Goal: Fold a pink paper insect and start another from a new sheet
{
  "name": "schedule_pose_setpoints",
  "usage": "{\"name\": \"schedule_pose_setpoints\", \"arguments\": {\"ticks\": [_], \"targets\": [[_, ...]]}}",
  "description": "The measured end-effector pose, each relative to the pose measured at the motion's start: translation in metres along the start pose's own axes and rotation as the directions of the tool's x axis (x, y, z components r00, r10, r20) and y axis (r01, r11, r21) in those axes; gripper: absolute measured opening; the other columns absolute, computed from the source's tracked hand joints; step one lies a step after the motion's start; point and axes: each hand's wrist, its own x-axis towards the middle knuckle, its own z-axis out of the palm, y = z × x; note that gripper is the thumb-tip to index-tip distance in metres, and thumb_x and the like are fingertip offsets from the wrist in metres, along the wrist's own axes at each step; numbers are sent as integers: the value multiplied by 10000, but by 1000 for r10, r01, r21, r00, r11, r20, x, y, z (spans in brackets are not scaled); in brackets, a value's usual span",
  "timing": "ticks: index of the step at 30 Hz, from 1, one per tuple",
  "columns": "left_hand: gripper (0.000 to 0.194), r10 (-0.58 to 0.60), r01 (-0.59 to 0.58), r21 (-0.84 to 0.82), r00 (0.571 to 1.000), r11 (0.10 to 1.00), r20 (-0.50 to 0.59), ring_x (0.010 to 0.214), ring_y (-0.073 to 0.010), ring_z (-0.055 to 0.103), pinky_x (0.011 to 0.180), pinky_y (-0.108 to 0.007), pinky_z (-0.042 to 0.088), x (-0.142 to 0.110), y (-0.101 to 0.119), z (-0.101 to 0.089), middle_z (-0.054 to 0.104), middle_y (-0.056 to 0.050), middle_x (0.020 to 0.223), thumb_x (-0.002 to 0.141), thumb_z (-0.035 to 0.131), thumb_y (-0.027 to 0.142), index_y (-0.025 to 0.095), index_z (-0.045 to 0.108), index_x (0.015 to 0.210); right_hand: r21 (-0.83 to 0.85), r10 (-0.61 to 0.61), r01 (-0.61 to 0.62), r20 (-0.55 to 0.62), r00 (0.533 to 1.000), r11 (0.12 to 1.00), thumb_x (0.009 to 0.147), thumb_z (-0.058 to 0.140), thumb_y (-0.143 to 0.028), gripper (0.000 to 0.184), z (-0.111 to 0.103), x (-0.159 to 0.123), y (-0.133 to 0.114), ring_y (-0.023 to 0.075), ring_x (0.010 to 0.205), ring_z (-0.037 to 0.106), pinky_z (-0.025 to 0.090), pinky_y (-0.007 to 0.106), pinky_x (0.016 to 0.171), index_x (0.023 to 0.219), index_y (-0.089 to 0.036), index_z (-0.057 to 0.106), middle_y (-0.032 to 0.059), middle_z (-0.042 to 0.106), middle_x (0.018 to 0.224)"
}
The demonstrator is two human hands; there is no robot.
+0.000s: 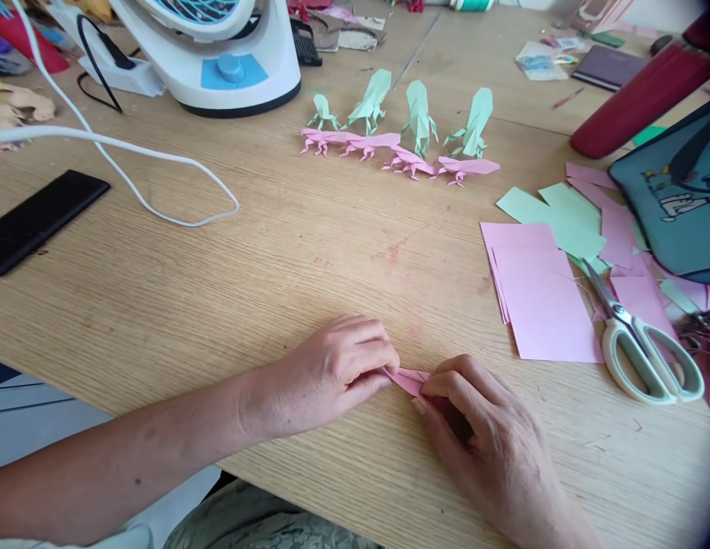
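My left hand (348, 362) has its thumb and forefinger pressed together on one end of a small folded pink paper (410, 379). My right hand (497, 435) pinches the other end between thumb and fingers, with the palm arched and a hollow left under it. Only the narrow creased middle of the paper shows between my fingertips; both ends are hidden in my grip. I have it near the front edge of the wooden table (245, 290), in front of me.

Just beyond my right hand lies a small stack of flat pink sheets (549, 305), the top one turned a little askew. At its right edge are the scissors (620, 312), blades pointing away from me. Green sheets (577, 221) lie behind the stack, and a blue-green pouch (675, 198) rests farther right, near a dark red flask (634, 103).

Farther out, well apart from my hands, four pink paper animals (377, 142) stand in a line, with four green paper animals (420, 110) right behind them. To their left is a white fan (234, 72), then a looped white cable (74, 133) and a flat black block (46, 217).
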Motion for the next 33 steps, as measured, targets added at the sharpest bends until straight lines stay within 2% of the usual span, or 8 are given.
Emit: {"name": "schedule_pose_setpoints", "arguments": {"ticks": [10, 16, 25, 28, 33], "targets": [[147, 22, -19, 97, 1000, 995, -23, 812, -141, 542, 757, -262, 421, 0, 2, 4, 592, -29, 854, 954, 532, 170, 161, 653, 872, 17, 36, -36, -12, 999, 999, 959, 513, -233, 132, 1, 0, -1, 155, 675, 559, 427, 284, 571, 859, -224, 599, 38, 593, 810], [188, -53, 54, 98, 998, 994, -17, 816, -146, 529, 760, -270, 421, 0, 8, 5, 573, -38, 862, 968, 504, 181, 151, 640, 843, 65, 88, -88, -2, 996, 994, 949, 531, -249, 150, 2, 3, -2, 149, 656, 543, 425, 274, 549, 812, -219, 586, 37, 575, 791], [123, -142, 145, 84, 989, 986, -36, 850, -170, 514, 788, -314, 396, 3, 12, 14, 575, -41, 887, 918, 578, 200, 153, 623, 814, 55, 152, -153, 28, 988, 987, 950, 498, -229, 175, 2, 6, -7, 146, 654, 509, 401, 274, 567, 786, -208, 553, 20, 526, 772], [102, -145, 148, 63, 988, 987, -57, 882, -176, 516, 817, -326, 382, 4, 14, 17, 578, -36, 907, 902, 619, 235, 160, 633, 835, 75, 159, -160, 29, 987, 984, 957, 489, -232, 183, 2, 6, -8, 148, 662, 503, 399, 275, 574, 786, -209, 549, 20, 517, 779], [114, -138, 142, 76, 988, 987, -64, 883, -176, 516, 819, -334, 366, 5, 14, 18, 582, -32, 901, 916, 597, 222, 165, 643, 829, 73, 159, -161, 31, 987, 984, 957, 493, -225, 169, 3, 6, -9, 149, 680, 496, 393, 278, 592, 795, -211, 539, 15, 506, 787]]}}
